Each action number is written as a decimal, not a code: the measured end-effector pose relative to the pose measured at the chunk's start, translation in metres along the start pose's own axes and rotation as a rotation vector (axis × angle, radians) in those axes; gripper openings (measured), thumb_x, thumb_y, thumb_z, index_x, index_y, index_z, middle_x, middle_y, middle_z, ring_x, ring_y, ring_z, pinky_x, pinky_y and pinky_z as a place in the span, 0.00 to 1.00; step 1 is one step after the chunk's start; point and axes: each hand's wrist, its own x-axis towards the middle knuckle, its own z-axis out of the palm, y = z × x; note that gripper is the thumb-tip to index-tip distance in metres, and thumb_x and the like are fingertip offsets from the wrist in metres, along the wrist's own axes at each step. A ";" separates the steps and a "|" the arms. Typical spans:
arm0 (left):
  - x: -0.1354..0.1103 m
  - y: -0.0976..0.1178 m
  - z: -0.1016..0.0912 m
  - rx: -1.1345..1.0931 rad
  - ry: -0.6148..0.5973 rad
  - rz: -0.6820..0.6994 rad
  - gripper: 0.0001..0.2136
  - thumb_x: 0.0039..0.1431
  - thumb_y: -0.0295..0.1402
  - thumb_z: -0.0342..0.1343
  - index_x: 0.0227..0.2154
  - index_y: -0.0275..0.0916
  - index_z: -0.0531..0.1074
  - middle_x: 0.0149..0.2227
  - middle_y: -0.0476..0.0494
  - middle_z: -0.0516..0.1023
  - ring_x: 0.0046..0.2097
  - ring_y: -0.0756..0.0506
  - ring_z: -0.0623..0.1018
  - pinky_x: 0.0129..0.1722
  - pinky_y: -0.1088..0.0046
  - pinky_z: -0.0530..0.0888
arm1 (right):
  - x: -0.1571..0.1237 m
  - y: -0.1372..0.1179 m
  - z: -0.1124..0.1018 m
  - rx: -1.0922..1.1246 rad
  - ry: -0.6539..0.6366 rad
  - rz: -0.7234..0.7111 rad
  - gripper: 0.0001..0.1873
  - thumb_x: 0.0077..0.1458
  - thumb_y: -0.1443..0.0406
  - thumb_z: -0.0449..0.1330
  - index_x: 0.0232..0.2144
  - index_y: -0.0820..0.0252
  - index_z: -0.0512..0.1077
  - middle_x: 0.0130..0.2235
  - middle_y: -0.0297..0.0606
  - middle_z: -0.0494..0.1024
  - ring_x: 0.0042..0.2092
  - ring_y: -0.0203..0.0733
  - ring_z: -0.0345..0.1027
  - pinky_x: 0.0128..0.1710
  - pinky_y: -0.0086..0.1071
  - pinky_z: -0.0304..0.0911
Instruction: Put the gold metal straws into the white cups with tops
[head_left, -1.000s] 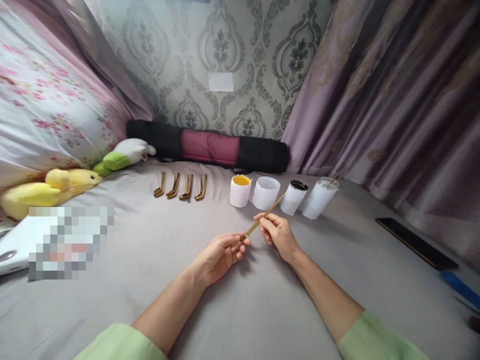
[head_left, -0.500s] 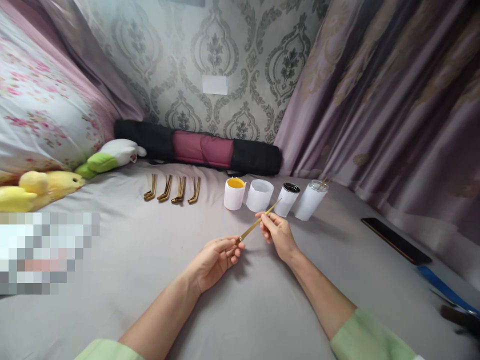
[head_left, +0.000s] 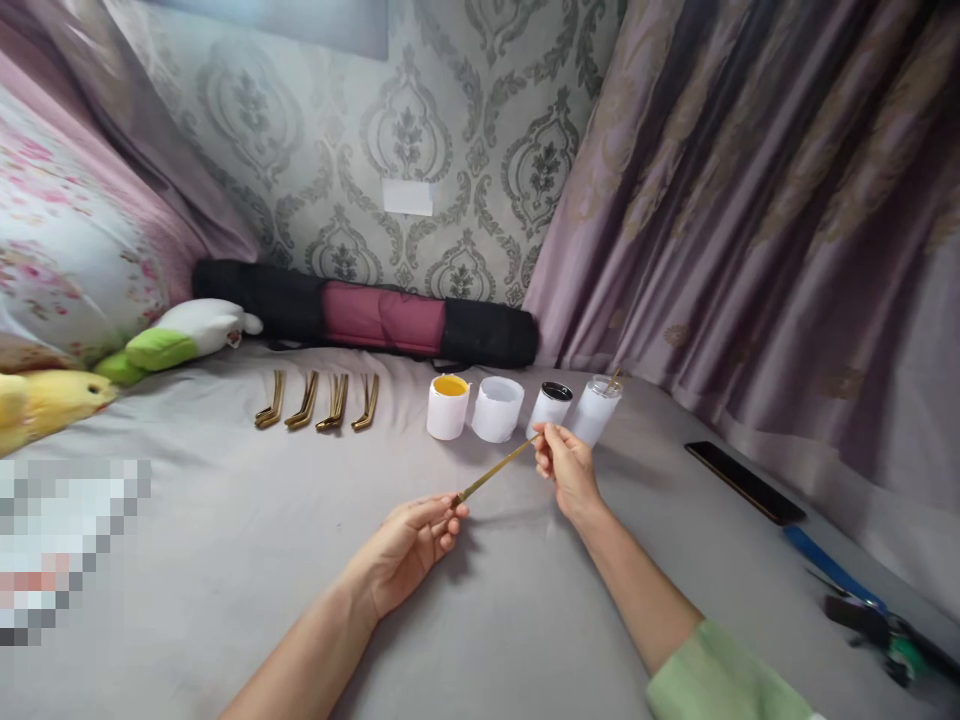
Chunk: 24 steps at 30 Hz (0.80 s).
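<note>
A thin golden straw (head_left: 496, 467) is held between both hands above the grey bed sheet (head_left: 225, 560). My left hand (head_left: 409, 545) pinches its near end with fingers curled. My right hand (head_left: 568, 462) pinches its far end, close to the row of white cups. The cups stand in a line: one with a yellow inside (head_left: 448, 405), a plain white one (head_left: 497, 408), one with a black inside (head_left: 550, 406) and a clear one (head_left: 596, 407) with a straw in it.
Several bent golden straws (head_left: 315, 401) lie left of the cups. A black and maroon roll bag (head_left: 367, 316) lies along the wall. Plush toys (head_left: 176, 333) rest at left. A dark phone (head_left: 744, 482) and a blue tool (head_left: 829, 568) lie at right by the curtain.
My right hand slid along the straw to its far tip, nearer the cups. The view has swung right, so everything sits further left in the picture.
</note>
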 end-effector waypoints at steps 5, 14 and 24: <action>0.001 0.000 -0.002 -0.005 0.015 0.002 0.09 0.48 0.24 0.55 0.35 0.29 0.68 0.33 0.40 0.72 0.28 0.55 0.71 0.26 0.81 0.70 | 0.002 -0.002 -0.003 0.017 0.016 0.018 0.16 0.42 0.55 0.58 0.28 0.62 0.68 0.23 0.30 0.64 0.17 0.25 0.50 0.12 0.22 0.44; 0.001 0.002 -0.001 -0.040 0.008 -0.002 0.06 0.50 0.23 0.54 0.32 0.30 0.68 0.31 0.42 0.71 0.26 0.55 0.70 0.23 0.82 0.69 | 0.000 -0.010 -0.010 0.017 0.019 0.088 0.16 0.39 0.56 0.61 0.27 0.62 0.66 0.23 0.32 0.67 0.18 0.25 0.52 0.12 0.22 0.45; 0.001 0.004 -0.006 -0.081 0.022 -0.029 0.08 0.49 0.25 0.55 0.34 0.30 0.69 0.31 0.42 0.71 0.26 0.55 0.70 0.24 0.82 0.69 | 0.000 -0.024 -0.013 0.021 0.020 0.080 0.15 0.39 0.57 0.62 0.25 0.62 0.66 0.22 0.30 0.66 0.18 0.25 0.52 0.12 0.21 0.45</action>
